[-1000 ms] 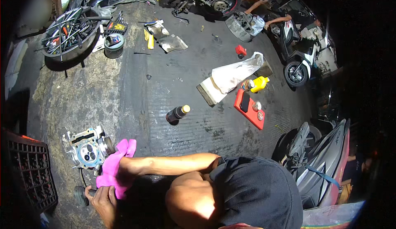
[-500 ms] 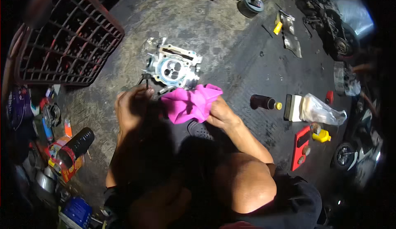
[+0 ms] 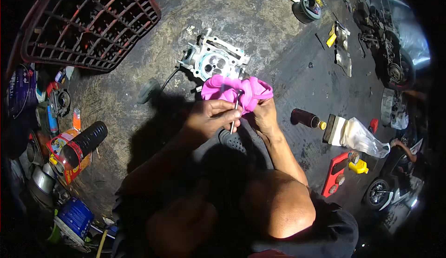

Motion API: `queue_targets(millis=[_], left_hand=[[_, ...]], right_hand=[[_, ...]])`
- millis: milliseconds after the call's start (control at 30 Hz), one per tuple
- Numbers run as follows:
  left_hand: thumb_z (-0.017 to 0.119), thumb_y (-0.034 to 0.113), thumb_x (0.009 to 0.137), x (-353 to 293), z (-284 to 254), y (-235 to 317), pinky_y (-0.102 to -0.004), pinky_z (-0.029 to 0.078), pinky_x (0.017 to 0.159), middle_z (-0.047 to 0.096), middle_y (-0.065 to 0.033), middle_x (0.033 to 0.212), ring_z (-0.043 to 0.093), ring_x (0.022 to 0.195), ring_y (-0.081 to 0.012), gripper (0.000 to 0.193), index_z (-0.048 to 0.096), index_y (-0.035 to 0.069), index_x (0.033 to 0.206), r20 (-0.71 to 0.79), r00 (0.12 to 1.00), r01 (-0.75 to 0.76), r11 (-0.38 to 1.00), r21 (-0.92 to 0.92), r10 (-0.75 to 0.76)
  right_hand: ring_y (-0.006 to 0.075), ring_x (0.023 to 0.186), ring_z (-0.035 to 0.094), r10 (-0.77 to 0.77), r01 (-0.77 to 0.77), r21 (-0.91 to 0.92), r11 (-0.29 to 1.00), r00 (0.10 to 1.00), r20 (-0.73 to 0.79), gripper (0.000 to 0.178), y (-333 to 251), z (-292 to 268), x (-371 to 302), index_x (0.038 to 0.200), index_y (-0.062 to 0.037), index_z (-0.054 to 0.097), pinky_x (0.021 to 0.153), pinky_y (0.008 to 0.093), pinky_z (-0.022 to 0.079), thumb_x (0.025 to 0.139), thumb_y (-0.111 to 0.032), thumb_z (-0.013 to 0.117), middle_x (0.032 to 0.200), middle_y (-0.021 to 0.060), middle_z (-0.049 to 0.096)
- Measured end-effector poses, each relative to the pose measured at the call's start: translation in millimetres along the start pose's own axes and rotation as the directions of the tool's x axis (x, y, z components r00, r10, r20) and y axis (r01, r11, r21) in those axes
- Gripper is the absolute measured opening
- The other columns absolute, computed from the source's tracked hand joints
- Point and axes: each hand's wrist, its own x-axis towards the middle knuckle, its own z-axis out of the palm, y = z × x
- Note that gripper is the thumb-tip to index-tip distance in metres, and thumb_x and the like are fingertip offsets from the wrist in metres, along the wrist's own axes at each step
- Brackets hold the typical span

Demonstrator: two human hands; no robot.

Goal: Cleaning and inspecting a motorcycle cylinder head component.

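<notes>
Pink cloth [image 3: 254, 93]; silvery rod [image 3: 237, 102]; silver-and-blue engine part [image 3: 214, 58]; red tray [image 3: 332, 178]; yellow bottle [image 3: 358, 167].

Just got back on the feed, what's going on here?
The left hand holds a slim metal rod, perhaps an engine valve, between thumb and fingers. The right hand holds a bunched pink cloth behind the rod's upper end; whether they touch is unclear. Just beyond the cloth, an engine cylinder head lies on the floor, its combustion chamber facing up.
</notes>
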Motion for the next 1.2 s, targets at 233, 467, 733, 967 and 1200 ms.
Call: queue_targets(millis=[233, 467, 733, 967, 1200], left_hand=[[0.055, 0.014, 0.097, -4, 4, 8, -0.0276, 0.051, 0.069, 0.066, -0.0091, 0.085, 0.064, 0.077, -0.0144, 0.023, 0.062, -0.006, 0.106, 0.135, 0.991, -0.008, 1.000, -0.008, 0.009], [0.047, 0.012, 0.099, -8, -5, 17, -0.0320, 0.049, 0.075, 0.063, -0.0113, 0.086, 0.061, 0.081, -0.0179, 0.026, 0.056, -0.006, 0.116, 0.311, 0.950, -0.007, 0.994, -0.107, 0.041], [0.044, 0.017, 0.100, -16, -8, 24, -0.0317, 0.045, 0.079, 0.059, -0.0110, 0.084, 0.058, 0.080, -0.0179, 0.033, 0.053, -0.005, 0.122, 0.236, 0.969, -0.005, 0.963, -0.269, 0.071], [0.042, 0.017, 0.100, -13, -1, 18, -0.0313, 0.045, 0.078, 0.057, -0.0106, 0.083, 0.056, 0.079, -0.0172, 0.033, 0.053, -0.006, 0.122, 0.307, 0.951, 0.079, 0.941, -0.328, 0.027], [0.062, 0.013, 0.093, -12, -1, 6, -0.0280, 0.055, 0.071, 0.062, -0.0072, 0.088, 0.063, 0.080, -0.0124, 0.020, 0.059, 0.000, 0.108, 0.186, 0.971, 0.196, 0.940, -0.280, -0.147]], right_hand=[[0.0108, 0.082, 0.064, -0.065, 0.054, -0.101, 0.993, 0.992, -0.104, 0.028, 3, -6, -1, 0.110, -0.0001, 0.064, 0.074, 0.0251, 0.050, 0.084, -0.010, 0.070, 0.097, 0.0035, 0.068], [0.0108, 0.081, 0.064, -0.013, 0.013, 0.011, 1.000, 1.000, 0.013, 0.028, -1, -7, 1, 0.113, -0.0003, 0.062, 0.074, 0.0267, 0.051, 0.087, -0.009, 0.066, 0.097, 0.0050, 0.068], [0.0196, 0.095, 0.066, 0.038, -0.073, 0.369, 0.926, 0.994, 0.101, 0.025, -8, -3, 2, 0.113, 0.0022, 0.060, 0.085, 0.0337, 0.053, 0.089, 0.002, 0.056, 0.107, 0.0125, 0.066], [0.0152, 0.092, 0.065, 0.037, -0.059, 0.160, 0.985, 0.990, 0.135, 0.052, 1, -11, 0, 0.130, -0.0055, 0.052, 0.080, 0.0301, 0.055, 0.083, -0.014, 0.073, 0.109, 0.0084, 0.065], [0.0085, 0.081, 0.063, -0.116, 0.106, -0.177, 0.979, 0.992, -0.044, 0.024, -4, -4, -4, 0.103, -0.0015, 0.066, 0.076, 0.0263, 0.050, 0.080, -0.005, 0.073, 0.091, 0.0018, 0.069]])
